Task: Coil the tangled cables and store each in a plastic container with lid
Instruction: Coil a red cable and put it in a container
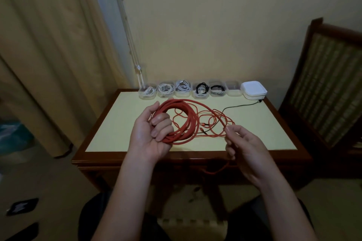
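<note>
Above the worktop front edge: left hand grip wraps the red cable coil; right hand grip pinches the loose red strand just right of the coil.

Judgement: lay each new loop to matching size, sliding the pinch along to shed twist.

Obstacle: black cable crosses the slack right of the coil.

Behind the coil: filled containers, one empty container, stacked lids.

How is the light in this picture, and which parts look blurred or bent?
Head view: light is dim and yellowish; the far containers look soft; the left hand and red cable are fairly sharp, the right hand slightly blurred; the wide lens bends the curtain and chair.
</note>
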`<act>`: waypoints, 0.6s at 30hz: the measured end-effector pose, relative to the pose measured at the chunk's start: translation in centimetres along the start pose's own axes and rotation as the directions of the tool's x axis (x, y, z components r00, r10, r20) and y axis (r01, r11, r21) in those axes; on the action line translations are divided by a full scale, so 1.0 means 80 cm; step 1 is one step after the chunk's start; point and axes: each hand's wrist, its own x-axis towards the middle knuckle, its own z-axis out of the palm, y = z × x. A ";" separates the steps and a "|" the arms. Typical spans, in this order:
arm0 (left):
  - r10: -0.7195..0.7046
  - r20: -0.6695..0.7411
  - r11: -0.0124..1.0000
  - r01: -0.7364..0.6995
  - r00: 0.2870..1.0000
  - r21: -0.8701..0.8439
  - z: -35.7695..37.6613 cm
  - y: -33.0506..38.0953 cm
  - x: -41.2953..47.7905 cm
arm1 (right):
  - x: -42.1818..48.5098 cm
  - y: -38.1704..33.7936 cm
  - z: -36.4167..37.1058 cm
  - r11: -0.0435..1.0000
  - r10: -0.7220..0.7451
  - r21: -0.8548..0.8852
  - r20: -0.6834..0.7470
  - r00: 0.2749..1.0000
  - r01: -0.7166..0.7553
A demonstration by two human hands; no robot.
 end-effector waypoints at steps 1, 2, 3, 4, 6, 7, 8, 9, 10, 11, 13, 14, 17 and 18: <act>0.012 0.009 0.999 -0.011 1.000 -0.042 -0.001 0.002 -0.001 | -0.002 0.002 -0.001 1.000 -0.006 -0.025 -0.045 0.999 0.005; 0.031 0.016 0.997 -0.030 0.999 -0.070 -0.001 0.003 -0.001 | -0.002 0.005 -0.003 0.998 -0.016 -0.054 -0.086 0.996 0.011; 0.055 0.015 0.995 -0.054 0.998 -0.088 -0.001 0.004 -0.001 | -0.003 0.008 -0.004 0.995 -0.027 -0.096 -0.124 0.992 0.015; 0.084 0.003 0.992 -0.083 0.996 -0.096 0.000 0.005 -0.001 | -0.003 0.012 -0.005 0.988 -0.039 -0.151 -0.160 0.986 0.014; 0.144 -0.031 0.984 -0.146 0.989 -0.102 0.002 0.007 0.000 | -0.003 0.022 -0.006 0.970 -0.058 -0.244 -0.216 0.975 0.004; 0.169 -0.044 0.979 -0.173 0.985 -0.109 0.003 0.008 0.001 | -0.001 0.028 -0.007 0.964 -0.065 -0.266 -0.235 0.970 0.000; 0.194 -0.058 0.974 -0.199 0.979 -0.111 0.004 0.009 0.002 | 0.000 0.034 -0.007 0.956 -0.075 -0.292 -0.253 0.964 -0.003; 0.221 -0.072 0.969 -0.228 0.973 -0.100 0.004 0.010 0.004 | 0.000 0.040 -0.006 0.940 -0.098 -0.342 -0.270 0.958 0.000; 0.253 -0.090 0.964 -0.259 0.963 -0.065 0.005 0.011 0.005 | 0.000 0.045 -0.005 0.905 -0.142 -0.425 -0.276 0.951 0.012; 0.291 -0.109 0.956 -0.293 0.951 -0.007 0.005 0.011 0.007 | 0.000 0.049 -0.004 0.837 -0.210 -0.546 -0.261 0.942 0.035; 0.380 -0.115 0.917 -0.356 0.918 0.182 0.003 0.008 0.011 | -0.002 0.056 -0.003 0.569 -0.362 -0.814 -0.121 0.924 0.116; 0.429 -0.101 0.872 -0.383 0.898 0.304 0.001 0.004 0.013 | -0.002 0.058 -0.001 0.424 -0.399 -0.890 -0.018 0.917 0.167; 0.521 -0.043 0.662 -0.371 0.853 0.651 -0.009 -0.014 0.020 | -0.003 0.056 0.010 0.212 -0.380 -0.926 0.217 0.899 0.313; 0.525 -0.018 0.585 -0.345 0.851 0.734 -0.012 -0.020 0.021 | -0.003 0.052 0.017 0.187 -0.372 -0.917 0.266 0.889 0.353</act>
